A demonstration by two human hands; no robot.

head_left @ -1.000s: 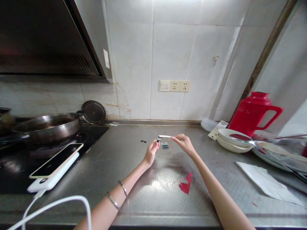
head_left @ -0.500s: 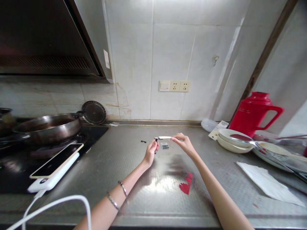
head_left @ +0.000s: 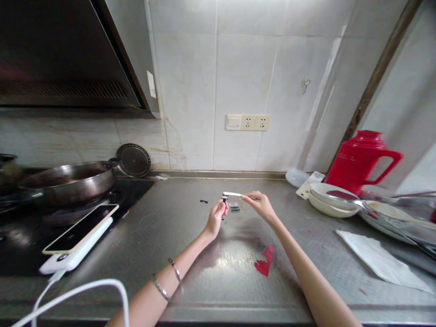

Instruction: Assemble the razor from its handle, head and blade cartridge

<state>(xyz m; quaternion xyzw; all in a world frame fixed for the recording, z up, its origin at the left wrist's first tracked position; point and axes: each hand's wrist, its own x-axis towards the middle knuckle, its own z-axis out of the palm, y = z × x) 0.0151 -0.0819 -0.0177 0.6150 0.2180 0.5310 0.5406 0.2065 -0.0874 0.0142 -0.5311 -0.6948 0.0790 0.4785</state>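
My left hand [head_left: 216, 216] is closed around the black handle of a small T-shaped tool that looks like a razor [head_left: 224, 200], its silvery head upward. My right hand [head_left: 259, 203] pinches one end of a slim white stick [head_left: 233, 194], perhaps a small brush. The stick's far end lies at the top of the tool's head; whether they touch I cannot tell. Just behind my left hand a small clear and teal packet [head_left: 234, 206] lies on the steel counter [head_left: 190, 250]. A small black piece [head_left: 203, 201] rests to the left of the hand.
A red torn scrap [head_left: 264, 262] lies between my forearms. At right are a red thermos [head_left: 357, 161], stacked bowls [head_left: 332, 209] and a white tissue [head_left: 378, 259]. At left, a phone [head_left: 81, 228] on a white power bank with its cable, and a pan [head_left: 70, 186] on the stove.
My left hand and the razor-like tool have shifted slightly right. The white stick's far end has moved a little left and up over the tool's head.
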